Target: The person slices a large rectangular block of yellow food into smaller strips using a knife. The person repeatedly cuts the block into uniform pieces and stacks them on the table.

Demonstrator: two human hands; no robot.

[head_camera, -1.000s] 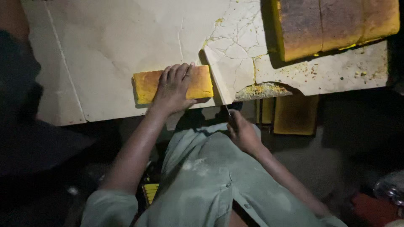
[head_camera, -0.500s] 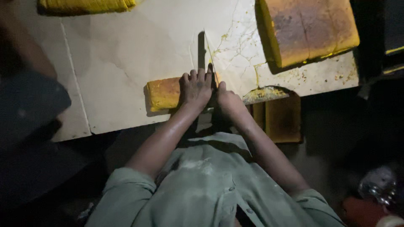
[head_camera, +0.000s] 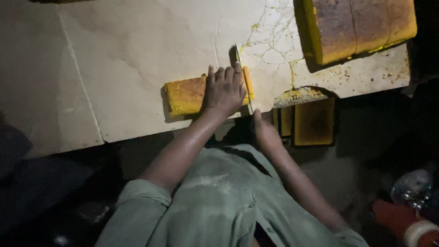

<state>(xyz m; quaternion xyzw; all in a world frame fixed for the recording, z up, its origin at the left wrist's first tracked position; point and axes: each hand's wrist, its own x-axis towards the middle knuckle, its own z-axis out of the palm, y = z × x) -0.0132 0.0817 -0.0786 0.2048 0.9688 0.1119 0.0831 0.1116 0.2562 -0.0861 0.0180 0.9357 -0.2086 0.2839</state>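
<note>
The left hand [head_camera: 224, 91] is lying flat, covering the cake [head_camera: 187, 95]; beside it the right hand [head_camera: 264, 130] is gripping the knife [head_camera: 243, 77] (handle hidden).

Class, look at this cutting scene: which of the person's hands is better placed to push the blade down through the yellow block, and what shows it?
The right hand. It already grips the knife, whose blade lies across the block's right end. The left hand lies flat on the yellow block, steadying it on the cracked stone slab, so it is occupied.
</note>
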